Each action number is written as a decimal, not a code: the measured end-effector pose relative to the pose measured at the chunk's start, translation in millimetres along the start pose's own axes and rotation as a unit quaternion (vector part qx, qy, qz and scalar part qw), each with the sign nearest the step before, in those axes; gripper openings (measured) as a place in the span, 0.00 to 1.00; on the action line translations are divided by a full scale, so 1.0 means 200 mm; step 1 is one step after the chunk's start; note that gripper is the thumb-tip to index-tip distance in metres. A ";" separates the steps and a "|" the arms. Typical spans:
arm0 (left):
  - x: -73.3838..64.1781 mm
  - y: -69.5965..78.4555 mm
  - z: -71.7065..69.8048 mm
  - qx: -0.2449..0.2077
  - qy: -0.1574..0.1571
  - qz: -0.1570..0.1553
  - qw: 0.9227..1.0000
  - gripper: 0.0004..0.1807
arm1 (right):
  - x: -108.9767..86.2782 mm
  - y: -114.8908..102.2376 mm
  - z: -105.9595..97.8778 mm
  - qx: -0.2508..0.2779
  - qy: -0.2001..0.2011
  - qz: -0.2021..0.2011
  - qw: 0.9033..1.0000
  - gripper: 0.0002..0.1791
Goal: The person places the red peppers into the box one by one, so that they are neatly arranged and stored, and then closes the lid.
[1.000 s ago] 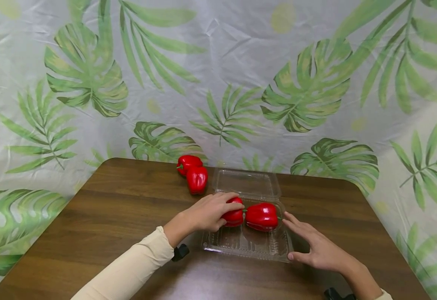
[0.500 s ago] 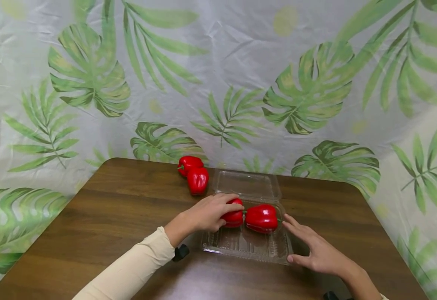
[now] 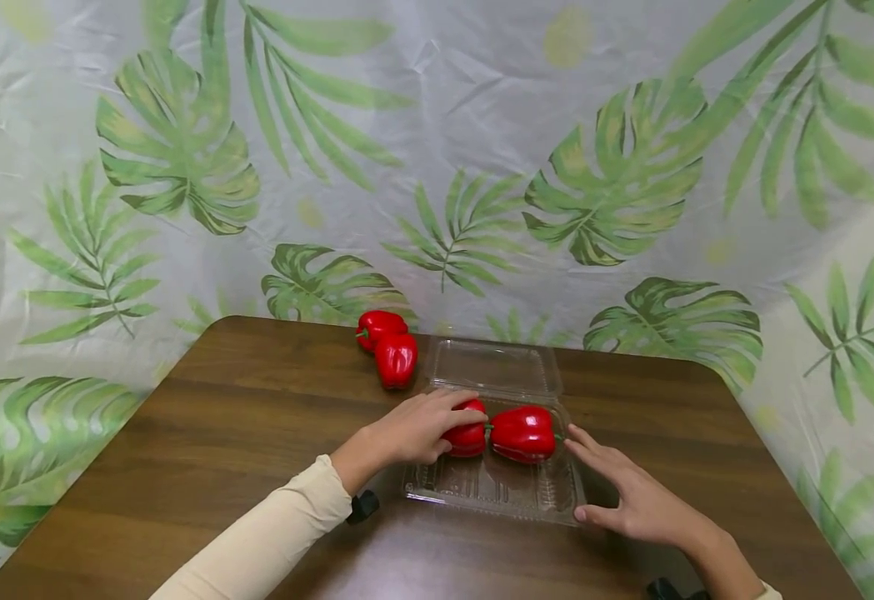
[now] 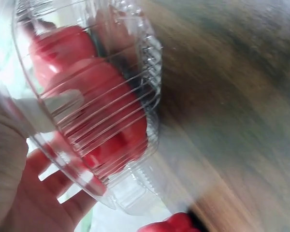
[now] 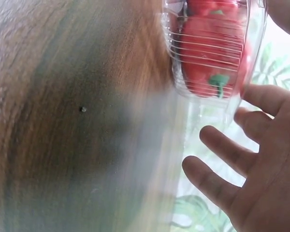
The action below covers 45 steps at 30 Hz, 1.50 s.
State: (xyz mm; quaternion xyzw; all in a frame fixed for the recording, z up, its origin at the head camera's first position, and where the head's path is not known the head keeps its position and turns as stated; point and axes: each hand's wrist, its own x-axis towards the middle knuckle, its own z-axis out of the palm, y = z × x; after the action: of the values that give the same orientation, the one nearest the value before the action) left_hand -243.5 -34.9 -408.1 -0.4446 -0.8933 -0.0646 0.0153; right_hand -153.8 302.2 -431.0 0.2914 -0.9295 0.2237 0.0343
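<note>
Two red bell peppers lie side by side in the base of a clear plastic clamshell container (image 3: 474, 496), whose lid (image 3: 492, 367) is folded back. My left hand (image 3: 417, 425) rests over the left bell pepper (image 3: 468, 437), gripping it with fingers over the top and thumb at its near side. Part of that pepper is hidden under the hand. To its right, the other bell pepper (image 3: 524, 434) shows a green stem towards my right hand (image 3: 635, 492). That hand is spread beside the container's right edge, with fingertips and thumb at the rim. Ribbed plastic walls cover both peppers in the wrist views.
Two more red bell peppers (image 3: 396, 360) touch each other at the back of the brown wooden table (image 3: 257, 450), left of the lid. A leaf-patterned curtain (image 3: 466, 150) hangs just behind the table's far edge.
Both hands, the peppers and the container keep practically the same places. Only the head view shifts slightly.
</note>
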 end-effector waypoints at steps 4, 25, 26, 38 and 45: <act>0.00 -0.01 0.01 0.001 0.006 0.006 1.000 0.33 | 0.00 0.00 0.00 0.019 -0.005 0.002 1.000 0.44; 0.00 -0.01 0.03 0.007 0.024 0.013 1.000 0.34 | 0.00 0.01 0.01 0.032 -0.003 0.000 0.999 0.44; 0.00 -0.01 0.03 0.008 0.024 0.013 1.000 0.34 | 0.00 0.01 0.00 0.033 -0.003 0.000 0.999 0.44; 0.01 -0.02 0.04 0.011 0.036 0.020 0.999 0.35 | 0.00 0.01 0.00 0.030 -0.006 0.009 1.000 0.44; -0.01 -0.02 0.07 0.021 0.054 0.023 0.998 0.36 | 0.01 0.01 0.00 0.032 -0.010 0.011 0.999 0.44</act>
State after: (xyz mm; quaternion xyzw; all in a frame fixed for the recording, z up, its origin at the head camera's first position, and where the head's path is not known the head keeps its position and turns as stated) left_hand -245.6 -36.4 -422.2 -0.4603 -0.8819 -0.0696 0.0738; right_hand -156.4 303.5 -431.9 0.2843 -0.9252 0.2511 0.0127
